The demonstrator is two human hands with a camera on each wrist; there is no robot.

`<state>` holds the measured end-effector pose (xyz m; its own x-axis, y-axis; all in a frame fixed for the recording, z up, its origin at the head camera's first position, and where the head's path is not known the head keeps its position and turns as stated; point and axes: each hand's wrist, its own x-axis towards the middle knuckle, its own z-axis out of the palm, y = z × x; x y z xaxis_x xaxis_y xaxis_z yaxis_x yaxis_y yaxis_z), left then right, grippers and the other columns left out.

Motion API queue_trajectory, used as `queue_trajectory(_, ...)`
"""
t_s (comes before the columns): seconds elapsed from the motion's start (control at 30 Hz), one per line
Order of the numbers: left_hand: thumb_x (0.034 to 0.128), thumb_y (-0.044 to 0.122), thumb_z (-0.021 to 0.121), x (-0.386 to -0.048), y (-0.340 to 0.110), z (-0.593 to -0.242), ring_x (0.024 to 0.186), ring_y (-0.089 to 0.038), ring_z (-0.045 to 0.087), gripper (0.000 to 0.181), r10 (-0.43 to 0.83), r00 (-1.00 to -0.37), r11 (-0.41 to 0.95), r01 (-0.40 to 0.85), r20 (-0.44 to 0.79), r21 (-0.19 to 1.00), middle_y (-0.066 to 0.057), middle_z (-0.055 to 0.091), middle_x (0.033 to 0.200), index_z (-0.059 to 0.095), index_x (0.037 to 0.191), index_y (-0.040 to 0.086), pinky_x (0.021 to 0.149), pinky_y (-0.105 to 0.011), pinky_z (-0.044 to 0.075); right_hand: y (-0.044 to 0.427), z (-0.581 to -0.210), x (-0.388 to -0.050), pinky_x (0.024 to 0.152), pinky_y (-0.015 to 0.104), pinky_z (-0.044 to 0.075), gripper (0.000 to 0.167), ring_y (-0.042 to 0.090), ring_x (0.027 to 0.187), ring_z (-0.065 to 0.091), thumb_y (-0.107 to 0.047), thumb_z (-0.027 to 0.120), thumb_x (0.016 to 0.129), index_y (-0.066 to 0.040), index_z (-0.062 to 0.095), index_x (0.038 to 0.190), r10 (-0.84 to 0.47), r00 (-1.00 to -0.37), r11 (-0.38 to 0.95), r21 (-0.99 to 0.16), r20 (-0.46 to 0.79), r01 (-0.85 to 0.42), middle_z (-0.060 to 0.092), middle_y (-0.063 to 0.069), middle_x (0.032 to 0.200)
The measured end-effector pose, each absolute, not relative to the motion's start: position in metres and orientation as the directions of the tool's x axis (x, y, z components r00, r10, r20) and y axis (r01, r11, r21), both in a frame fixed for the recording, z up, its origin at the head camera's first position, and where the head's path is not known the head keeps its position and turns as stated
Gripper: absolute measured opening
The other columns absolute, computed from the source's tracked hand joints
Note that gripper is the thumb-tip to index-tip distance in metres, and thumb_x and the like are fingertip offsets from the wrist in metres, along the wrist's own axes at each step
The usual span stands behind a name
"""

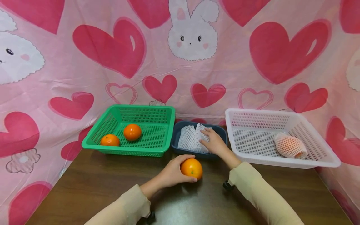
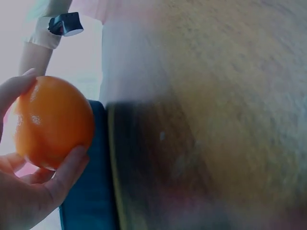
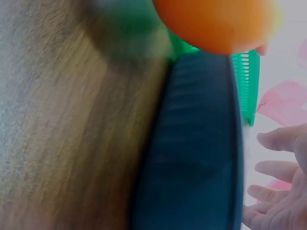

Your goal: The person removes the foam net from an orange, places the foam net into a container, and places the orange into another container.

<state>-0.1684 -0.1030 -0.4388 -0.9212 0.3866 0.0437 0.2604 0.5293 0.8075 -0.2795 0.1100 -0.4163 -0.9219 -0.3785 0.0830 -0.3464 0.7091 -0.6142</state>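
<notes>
An orange is gripped by my left hand, in front of the dark blue tray; thumb and fingers curve round the fruit in the left wrist view. My right hand is over the tray's right part, fingers spread, at the white foam nets lying inside. Whether its fingertips touch the net cannot be told. In the right wrist view the fingers of the right hand are apart with nothing between them, beside the tray's side.
At the left a green basket holds two oranges. A white basket at the right contains a fruit in a foam net. Behind everything hangs a pink cloth with hearts; the brown tabletop extends in front.
</notes>
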Motion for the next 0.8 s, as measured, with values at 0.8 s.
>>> queue_trajectory(0.8,0.0865,0.032,0.083,-0.161,-0.148,-0.386,0.102,-0.025,0.061,0.067,0.29,-0.95,0.494,0.251,0.114,0.832,-0.008,0.062,0.132,0.055,0.145,0.015,0.082,-0.037,0.056,0.085,-0.387,-0.258,0.095,0.049,0.054,0.045,0.038,0.12,0.062,-0.015,0.067,0.1,-0.004,0.06,0.142,-0.441,-0.886,0.56,-0.729,0.139,-0.393,0.06,0.019,0.14)
